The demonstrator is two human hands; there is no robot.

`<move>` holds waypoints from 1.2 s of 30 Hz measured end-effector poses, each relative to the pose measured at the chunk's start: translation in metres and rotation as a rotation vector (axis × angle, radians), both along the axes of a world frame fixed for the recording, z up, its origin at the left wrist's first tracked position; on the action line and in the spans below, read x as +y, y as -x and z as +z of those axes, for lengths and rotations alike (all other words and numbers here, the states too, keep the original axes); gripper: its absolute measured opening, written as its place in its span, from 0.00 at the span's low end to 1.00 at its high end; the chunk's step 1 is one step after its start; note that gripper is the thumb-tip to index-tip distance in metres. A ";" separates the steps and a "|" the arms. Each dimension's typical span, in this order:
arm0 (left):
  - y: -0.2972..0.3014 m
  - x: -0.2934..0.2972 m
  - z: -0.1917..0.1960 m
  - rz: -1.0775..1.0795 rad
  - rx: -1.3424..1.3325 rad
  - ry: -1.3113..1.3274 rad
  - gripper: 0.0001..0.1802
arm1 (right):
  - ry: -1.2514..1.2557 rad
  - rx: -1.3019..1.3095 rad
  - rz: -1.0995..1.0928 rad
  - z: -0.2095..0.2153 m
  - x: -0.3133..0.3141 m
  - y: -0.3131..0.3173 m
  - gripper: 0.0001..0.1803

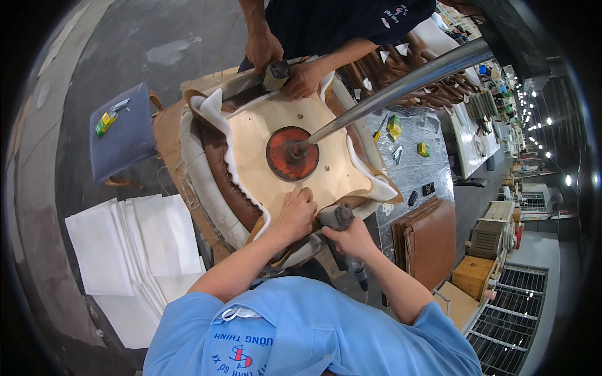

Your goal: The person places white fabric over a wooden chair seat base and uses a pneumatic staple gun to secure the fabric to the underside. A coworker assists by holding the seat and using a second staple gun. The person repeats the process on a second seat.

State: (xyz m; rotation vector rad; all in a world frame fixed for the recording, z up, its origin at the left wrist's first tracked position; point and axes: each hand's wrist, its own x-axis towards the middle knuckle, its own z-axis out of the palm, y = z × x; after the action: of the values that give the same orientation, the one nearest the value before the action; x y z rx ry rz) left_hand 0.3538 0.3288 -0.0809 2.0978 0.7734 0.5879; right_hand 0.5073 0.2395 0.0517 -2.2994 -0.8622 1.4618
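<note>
A pale plywood seat panel (251, 169) lies face up, with white padding (227, 147) and a stitched brown leather cover (216, 156) around its edges. At the near edge, my left hand (296, 213) has its fingers curled down on the cover's edge. My right hand (351, 238) is wrapped round a grey staple gun (337, 217), its nose near that same edge, just right of my left hand. A round red press plate (292, 153) on a metal pole (401, 91) sits on the panel's middle.
Opposite, a co-worker's hand (262, 49) holds another staple gun (276, 75) at the far edge; their other hand (303, 78) presses there. A blue stool (122, 141) and white sheets (135, 250) are on the left. Stacked brown leather pieces (429, 235) and a wrapped table (420, 169) stand right.
</note>
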 end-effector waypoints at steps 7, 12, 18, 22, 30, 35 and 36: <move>0.034 -0.002 0.029 -0.047 0.200 -0.015 0.08 | -0.060 0.026 -0.054 -0.001 -0.006 -0.006 0.18; 0.052 -0.046 0.039 -0.084 0.305 -0.177 0.20 | 0.006 0.072 -0.062 -0.001 -0.011 -0.007 0.16; 0.056 -0.044 0.024 -0.102 0.344 -0.083 0.24 | 0.043 0.101 -0.024 -0.002 -0.004 -0.003 0.17; 0.055 -0.044 0.024 -0.078 0.329 -0.068 0.22 | 0.035 0.073 -0.037 -0.002 0.000 0.006 0.16; 0.059 -0.040 0.031 -0.079 0.274 -0.135 0.23 | -0.113 0.065 -0.037 -0.001 -0.016 0.005 0.12; 0.064 -0.043 0.059 -0.103 0.348 -0.088 0.27 | -0.335 0.086 -0.293 0.000 -0.106 -0.008 0.15; 0.060 -0.047 0.065 -0.152 0.266 -0.029 0.28 | -0.356 0.061 -0.357 -0.004 -0.123 -0.011 0.16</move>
State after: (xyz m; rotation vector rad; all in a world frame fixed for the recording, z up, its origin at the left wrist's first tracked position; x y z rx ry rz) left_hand 0.2935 0.2819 -0.0163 2.2657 0.7456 0.2421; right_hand 0.5184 0.1165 0.0479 -2.0051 -0.5968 1.1175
